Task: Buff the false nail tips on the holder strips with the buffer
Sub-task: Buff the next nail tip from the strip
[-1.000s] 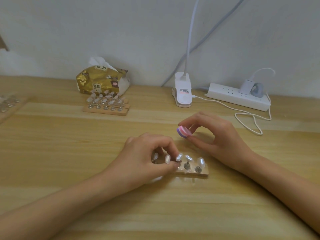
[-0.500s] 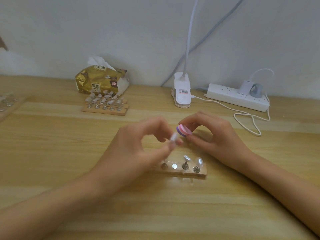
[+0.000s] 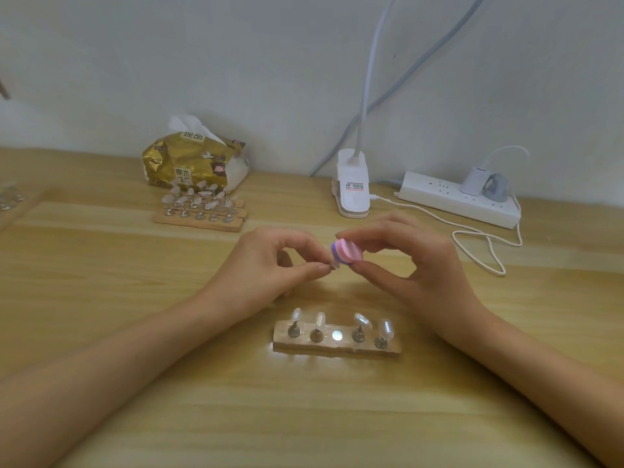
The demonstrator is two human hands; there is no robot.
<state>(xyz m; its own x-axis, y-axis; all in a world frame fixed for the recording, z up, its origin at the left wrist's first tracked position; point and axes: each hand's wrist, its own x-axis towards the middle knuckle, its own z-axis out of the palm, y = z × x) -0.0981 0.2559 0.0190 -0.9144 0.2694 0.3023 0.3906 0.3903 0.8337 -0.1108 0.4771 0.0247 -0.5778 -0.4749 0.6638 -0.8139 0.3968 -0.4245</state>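
A wooden holder strip (image 3: 337, 346) lies on the table in front of me with several clear nail tips (image 3: 360, 320) standing on metal pegs and one bare round magnet spot (image 3: 336, 335) in its middle. My left hand (image 3: 270, 265) pinches a nail tip on its peg (image 3: 333, 264) above the table. My right hand (image 3: 405, 258) holds a pink and purple striped buffer block (image 3: 346, 252) between thumb and fingers, and the buffer touches the pinched tip. The tip is mostly hidden by my fingers and the buffer.
More holder strips with nail tips (image 3: 201, 211) sit at the back left before a gold tissue pack (image 3: 192, 163). A white clip lamp base (image 3: 353, 184), a power strip (image 3: 459, 199) and a looped white cable (image 3: 486, 244) lie at the back right. Another strip (image 3: 10, 197) shows at the left edge.
My left hand pulled one nail tip off the middle of the near strip, lifted it and brought it to the buffer in my right hand. The strip now lies uncovered.
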